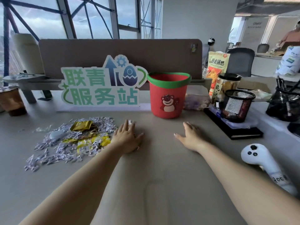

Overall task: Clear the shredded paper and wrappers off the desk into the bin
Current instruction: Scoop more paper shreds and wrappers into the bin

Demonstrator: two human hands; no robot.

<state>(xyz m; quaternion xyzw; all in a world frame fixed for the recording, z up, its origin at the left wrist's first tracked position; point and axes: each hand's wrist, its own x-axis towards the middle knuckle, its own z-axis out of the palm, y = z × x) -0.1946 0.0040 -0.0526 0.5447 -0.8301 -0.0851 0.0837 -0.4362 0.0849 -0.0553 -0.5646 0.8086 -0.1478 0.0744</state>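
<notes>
A heap of white shredded paper (53, 148) lies on the grey desk (154, 184) at the left, with yellow snack wrappers (93, 141) and a gold wrapper (82, 125) mixed in. My left hand (128, 138) rests flat on the desk just right of the heap, fingers straight, holding nothing. My right hand (190, 135) lies flat further right, fingers spread, also holding nothing. The red bin (168, 95) with a green rim and a bear picture stands upright behind both hands, a little right of centre.
A green and white cut-out sign (100, 83) stands behind the heap. At the right are a black mesh pen holder (237, 103) on a black notebook (235, 127), snack bags, a jar and a white controller (258, 157). A brown partition backs the desk.
</notes>
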